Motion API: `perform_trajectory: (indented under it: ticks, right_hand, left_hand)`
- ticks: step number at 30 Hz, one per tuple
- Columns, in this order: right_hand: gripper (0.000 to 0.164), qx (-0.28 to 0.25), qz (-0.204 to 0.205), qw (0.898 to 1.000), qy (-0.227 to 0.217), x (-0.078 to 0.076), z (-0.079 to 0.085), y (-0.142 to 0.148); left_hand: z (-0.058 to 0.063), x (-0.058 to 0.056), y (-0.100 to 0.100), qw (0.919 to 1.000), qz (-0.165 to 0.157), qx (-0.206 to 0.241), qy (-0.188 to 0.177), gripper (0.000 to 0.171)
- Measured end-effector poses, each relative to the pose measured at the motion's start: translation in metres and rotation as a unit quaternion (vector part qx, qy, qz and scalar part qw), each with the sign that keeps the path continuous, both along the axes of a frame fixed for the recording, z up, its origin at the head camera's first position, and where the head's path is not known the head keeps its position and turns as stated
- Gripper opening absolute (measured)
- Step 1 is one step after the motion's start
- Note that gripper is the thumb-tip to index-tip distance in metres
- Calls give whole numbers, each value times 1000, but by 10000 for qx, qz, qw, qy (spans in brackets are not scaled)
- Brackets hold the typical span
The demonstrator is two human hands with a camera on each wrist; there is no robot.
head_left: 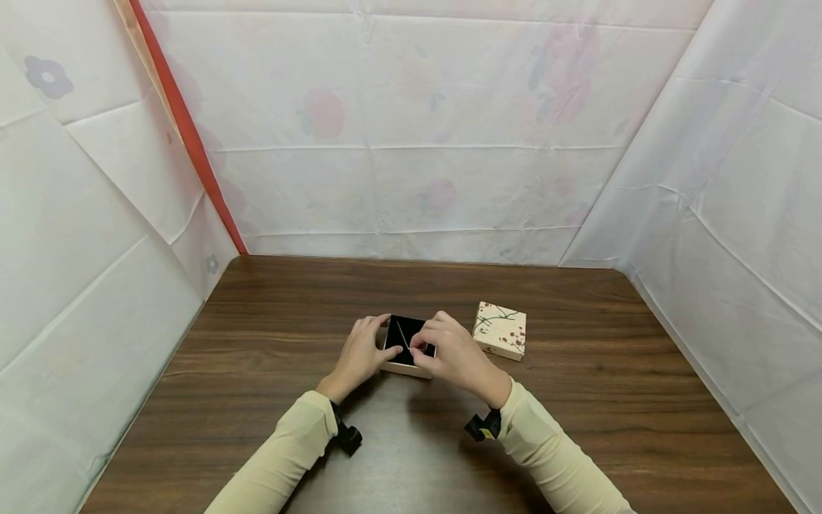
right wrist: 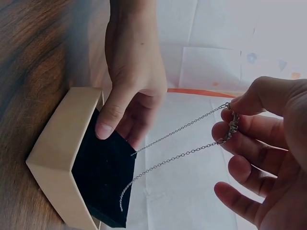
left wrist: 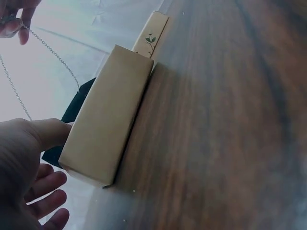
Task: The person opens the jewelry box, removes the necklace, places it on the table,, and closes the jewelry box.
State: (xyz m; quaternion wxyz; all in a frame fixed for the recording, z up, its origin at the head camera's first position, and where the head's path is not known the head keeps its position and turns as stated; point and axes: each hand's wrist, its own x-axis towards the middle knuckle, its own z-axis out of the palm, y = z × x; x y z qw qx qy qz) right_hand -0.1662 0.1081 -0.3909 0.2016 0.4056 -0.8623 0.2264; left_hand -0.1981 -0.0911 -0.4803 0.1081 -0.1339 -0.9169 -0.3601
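A small cream box (head_left: 406, 369) with a black insert (right wrist: 103, 167) sits on the table. My left hand (head_left: 362, 351) is at its left side, thumb resting on the insert and the other fingers loosely spread by the box's left end. The insert's edge stands above the box rim. Above it, my right hand (head_left: 452, 355) pinches a silver chain necklace (right wrist: 178, 157) at its ornate pendant (right wrist: 233, 123), between thumb and fingertips. Two strands of chain run from the pendant down to the insert, and one trails over its face.
A cream lid (head_left: 501, 330) with red blossoms and dark branches lies right of the box on the brown wooden table (head_left: 289, 300). White patterned sheets (head_left: 411, 128) hang behind and at both sides, with a red strip (head_left: 189, 135) at the left corner.
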Motion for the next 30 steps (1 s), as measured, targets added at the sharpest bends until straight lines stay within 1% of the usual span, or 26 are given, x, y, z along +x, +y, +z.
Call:
perform_trajectory:
  ticks: [3, 9, 12, 17, 21, 26, 30]
  right_hand:
    - [6, 14, 6, 10000, -7, 0, 0, 0]
    - [7, -49, 78, 10000, 27, 0, 0, 0]
    - [6, -82, 110, 9999, 86, 0, 0, 1]
    - [6, -103, 146, 9997, 139, 1, 1, 1]
    - [7, -125, 186, 9997, 118, 1, 2, 1]
    - [7, -73, 164, 9998, 105, 2, 2, 1]
    - [8, -102, 176, 9997, 104, 2, 1, 1]
  left_hand:
    - [0, 0, 1, 9999, -79, 105, 44, 69]
    - [0, -1, 1, 9996, -158, 216, -122, 77]
    - [1, -1, 2, 9994, -130, 221, -248, 79]
    - [2, -1, 4, 9987, 16, 201, -471, 81]
    - [3, -2, 4, 9984, 104, 188, -530, 74]
    - [3, -3, 1, 9991, 36, 55, -425, 56]
    - [2, -6, -1, 9985, -9, 153, -533, 47]
